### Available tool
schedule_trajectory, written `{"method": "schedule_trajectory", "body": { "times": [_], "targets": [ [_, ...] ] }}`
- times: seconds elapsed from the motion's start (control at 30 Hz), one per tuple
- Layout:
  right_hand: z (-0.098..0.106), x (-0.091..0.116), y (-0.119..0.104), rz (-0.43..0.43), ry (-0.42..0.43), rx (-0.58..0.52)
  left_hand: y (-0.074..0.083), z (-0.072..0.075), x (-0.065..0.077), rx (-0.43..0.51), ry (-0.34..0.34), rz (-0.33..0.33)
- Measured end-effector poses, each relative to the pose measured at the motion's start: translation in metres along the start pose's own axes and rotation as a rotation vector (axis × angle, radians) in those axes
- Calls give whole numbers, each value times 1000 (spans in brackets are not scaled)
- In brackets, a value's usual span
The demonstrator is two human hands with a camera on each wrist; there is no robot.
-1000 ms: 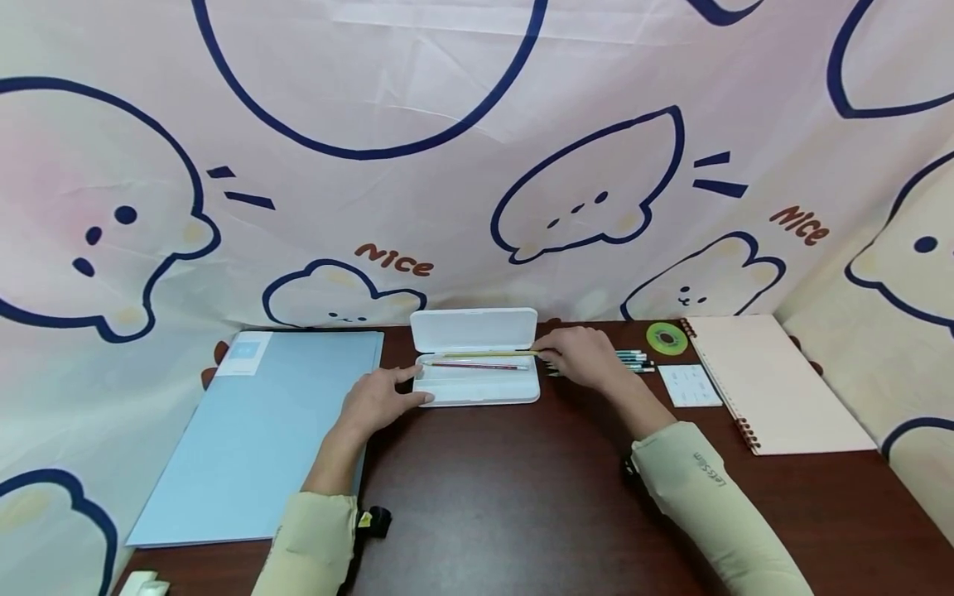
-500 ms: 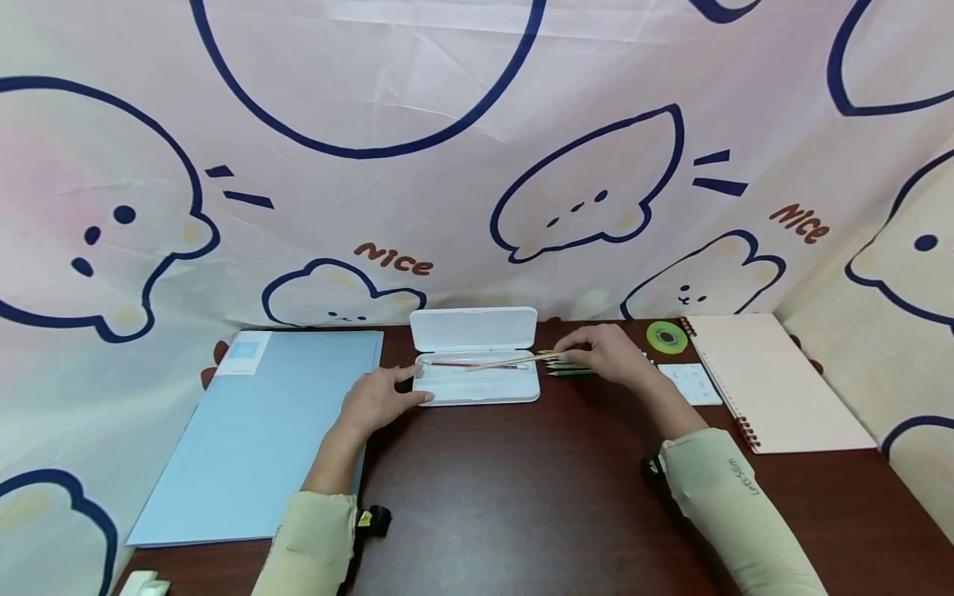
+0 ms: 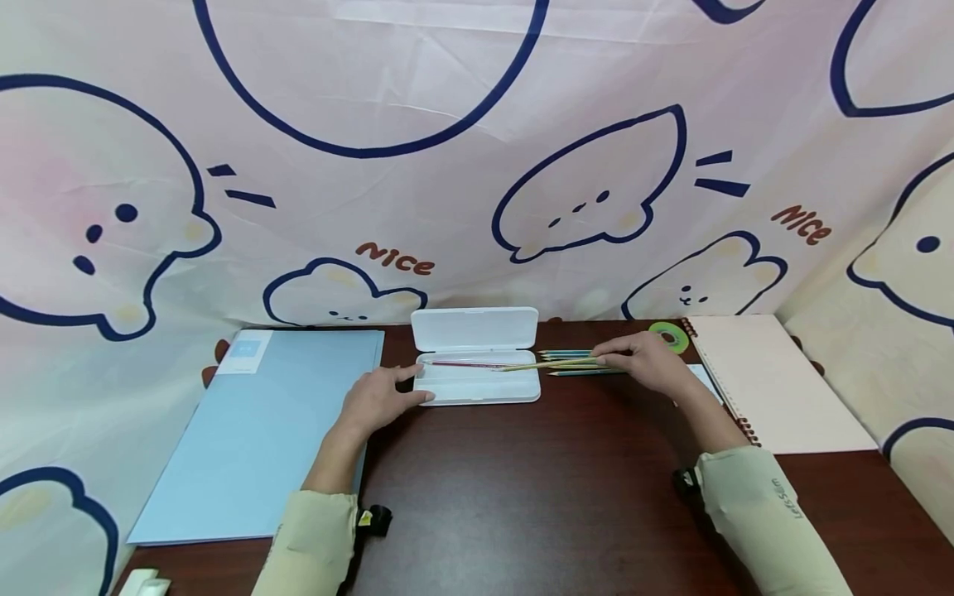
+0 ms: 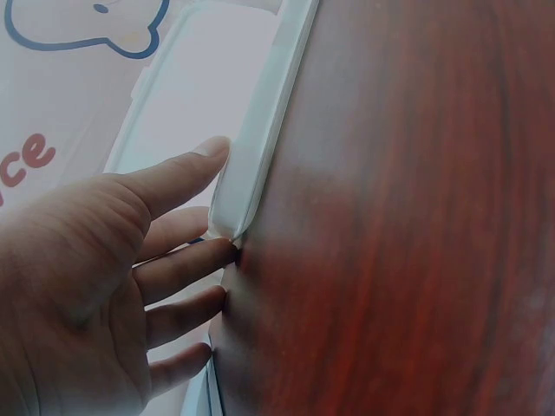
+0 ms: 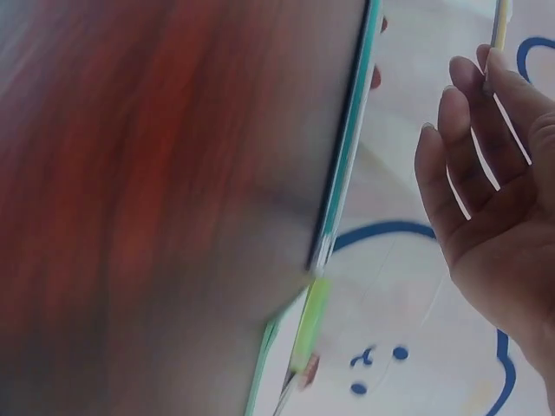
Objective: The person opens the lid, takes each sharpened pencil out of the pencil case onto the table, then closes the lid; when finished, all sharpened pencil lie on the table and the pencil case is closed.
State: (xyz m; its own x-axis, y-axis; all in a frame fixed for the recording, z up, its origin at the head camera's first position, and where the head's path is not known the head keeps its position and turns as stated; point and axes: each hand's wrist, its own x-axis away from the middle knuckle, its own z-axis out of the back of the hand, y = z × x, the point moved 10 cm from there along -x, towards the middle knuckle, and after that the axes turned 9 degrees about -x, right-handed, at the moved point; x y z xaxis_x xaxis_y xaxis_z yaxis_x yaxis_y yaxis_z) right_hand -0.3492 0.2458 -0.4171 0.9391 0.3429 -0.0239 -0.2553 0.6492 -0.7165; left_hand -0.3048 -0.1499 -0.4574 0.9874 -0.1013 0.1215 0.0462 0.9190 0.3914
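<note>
A white pencil case lies open at the back middle, its lid tipped back. One thin dark red pencil is inside. My left hand touches the case's left end; in the left wrist view its thumb lies at the front rim and the fingers extend along the end. Thumb and fingertips of my right hand pinch a yellow pencil near its right end, the other end over the case. Several teal pencils lie right of the case, partly under the yellow one. The right wrist view catches only the held end.
A large light blue folder lies at left. At right are a green tape roll, a small white card partly behind the right arm, and a spiral notebook. A white object sits at the lower left. A printed curtain stands behind.
My right hand has moved right with the yellow pencil, drawing it from along the case until only its left part is over the case. The left hand has stayed in place.
</note>
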Motion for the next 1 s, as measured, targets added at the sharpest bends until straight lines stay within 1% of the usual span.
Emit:
{"method": "schedule_trajectory", "body": {
  "times": [0.2,0.4,0.57,0.8,0.9,1.0],
  "targets": [
    [18,16,20,-63,24,34,0,0,0,5,7,-2],
    [30,29,40,-112,50,32,1,-1,0,1,5,-6],
    [35,35,49,-134,53,43,1,-1,0,-9,8,-9],
    [40,42,62,-179,48,93,2,-1,0,0,-2,-8],
    [39,41,65,-174,37,121,1,0,0,-2,2,-4],
    [37,39,65,-150,15,167,1,0,0,-6,3,-2]
  ]
}}
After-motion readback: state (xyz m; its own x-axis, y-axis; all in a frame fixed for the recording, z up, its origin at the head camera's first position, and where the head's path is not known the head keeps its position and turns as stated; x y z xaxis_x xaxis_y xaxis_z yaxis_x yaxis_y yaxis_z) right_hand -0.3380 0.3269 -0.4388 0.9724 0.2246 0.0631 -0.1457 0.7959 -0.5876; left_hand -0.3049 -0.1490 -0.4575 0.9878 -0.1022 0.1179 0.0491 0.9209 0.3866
